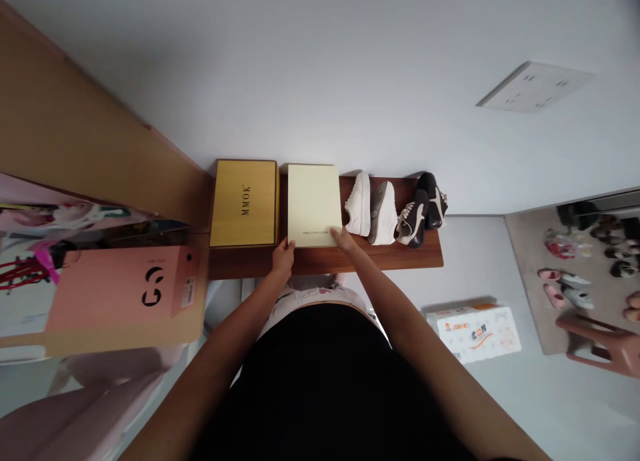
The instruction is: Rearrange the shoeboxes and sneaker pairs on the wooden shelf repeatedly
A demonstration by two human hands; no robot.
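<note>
A cream shoebox [314, 201] marked MEIZHIYUAN rests on a narrow brown wooden shelf [320, 260]. My left hand [283, 256] grips its near left corner with the fingers closed. At the near right corner, my right hand [342, 238] holds the same box, thumb on the lid. Left of it stands a yellow shoebox [244, 202] with MMOK on top and dark edges. To the right are white sneakers [359, 204], one upright and one tipped on its side, then a pair of black and cream sneakers [414, 218].
A pink box [115, 281] lies on a desk at the left, beside a tall brown panel [90, 114]. On the floor at the right are a white tissue pack [475, 333], a pink stool [600, 344] and several shoes on a mat [543, 314]. The wall carries a socket plate [540, 88].
</note>
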